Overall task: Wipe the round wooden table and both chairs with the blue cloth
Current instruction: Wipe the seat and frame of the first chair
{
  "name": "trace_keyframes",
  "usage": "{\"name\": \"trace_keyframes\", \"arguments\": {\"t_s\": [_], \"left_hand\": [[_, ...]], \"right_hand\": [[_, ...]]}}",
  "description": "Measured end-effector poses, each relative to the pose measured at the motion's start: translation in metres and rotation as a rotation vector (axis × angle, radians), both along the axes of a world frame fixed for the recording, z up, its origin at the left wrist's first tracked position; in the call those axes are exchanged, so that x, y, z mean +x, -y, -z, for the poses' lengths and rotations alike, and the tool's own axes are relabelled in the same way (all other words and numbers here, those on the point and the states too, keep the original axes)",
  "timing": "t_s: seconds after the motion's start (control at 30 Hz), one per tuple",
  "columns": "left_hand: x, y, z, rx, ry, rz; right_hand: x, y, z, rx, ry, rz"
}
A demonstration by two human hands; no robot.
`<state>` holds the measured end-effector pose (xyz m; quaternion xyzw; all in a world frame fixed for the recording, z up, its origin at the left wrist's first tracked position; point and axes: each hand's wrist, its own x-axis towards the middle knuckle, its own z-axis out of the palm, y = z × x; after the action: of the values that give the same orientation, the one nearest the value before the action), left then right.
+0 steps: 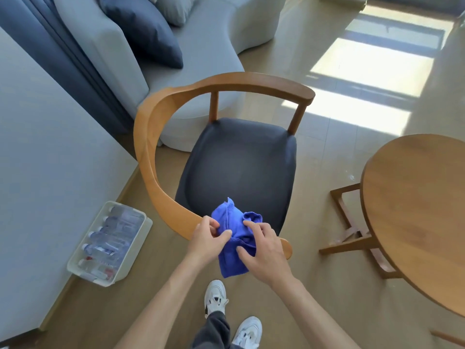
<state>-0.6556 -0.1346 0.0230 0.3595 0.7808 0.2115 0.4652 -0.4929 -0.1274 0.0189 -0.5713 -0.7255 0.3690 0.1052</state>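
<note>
Along the left edge of the frame a pale wall [50, 159] is running down to the floor, and at its foot in the lower left a clear plastic bin [110, 244] is lying with water bottles [108, 238] packed inside. In the upper left a grey sofa [201, 46] is carrying a dark blue cushion [143, 28], with a dark curtain [63, 54] hanging beside it.

In the middle a wooden chair [156, 137] with a dark padded seat [239, 167] is standing, its curved backrest sweeping round toward the lower centre. There the left hand [208, 239] is pinching the blue cloth [234, 238] between thumb and curled fingers at the cloth's left side. The cloth is sitting bunched over the near end of the backrest, between the two hands. The right hand [264, 253] is gripping the cloth's right side, its fingers bent over the top and its thumb pressing on the front fold. Below the hands two white shoes [216, 295] are showing on the wooden floor [327, 71].

At the right edge the round table [415, 217] is standing apart from the chair, sunlight falling across the floor above it
</note>
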Motion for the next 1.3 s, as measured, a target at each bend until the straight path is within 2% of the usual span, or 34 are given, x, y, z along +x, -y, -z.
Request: {"name": "trace_keyframes", "arguments": {"t_s": [0.13,0.33,0.5,0.67,0.87,0.97,1.1,1.17,1.3], "left_hand": [[-0.004,0.002,-0.006,-0.005,0.114,0.071],[-0.011,0.011,-0.005,-0.008,0.062,0.218],[-0.006,0.006,-0.004,-0.033,0.091,0.153],[0.000,-0.003,-0.016,-0.019,0.156,0.108],[0.011,-0.055,-0.081,0.136,0.259,0.083],[0.017,-0.099,-0.139,0.251,0.301,0.173],[0.024,-0.135,-0.222,0.345,0.356,0.399],[0.032,-0.146,-0.255,0.390,0.290,0.496],[0.052,-0.163,-0.309,0.534,0.197,0.503]], "right_hand": [[-0.002,-0.007,-0.006,0.030,0.102,-0.062],[-0.012,-0.001,-0.020,0.241,0.228,-0.112],[-0.025,0.020,-0.014,0.047,0.371,-0.130],[-0.029,-0.002,-0.029,-0.161,0.137,0.014],[-0.003,-0.061,-0.097,-0.192,-0.103,0.237],[0.008,-0.105,-0.153,-0.110,-0.121,0.288],[0.026,-0.149,-0.234,-0.047,-0.169,0.368],[0.034,-0.164,-0.271,-0.033,-0.194,0.409],[0.050,-0.181,-0.327,-0.044,-0.251,0.464]]}}
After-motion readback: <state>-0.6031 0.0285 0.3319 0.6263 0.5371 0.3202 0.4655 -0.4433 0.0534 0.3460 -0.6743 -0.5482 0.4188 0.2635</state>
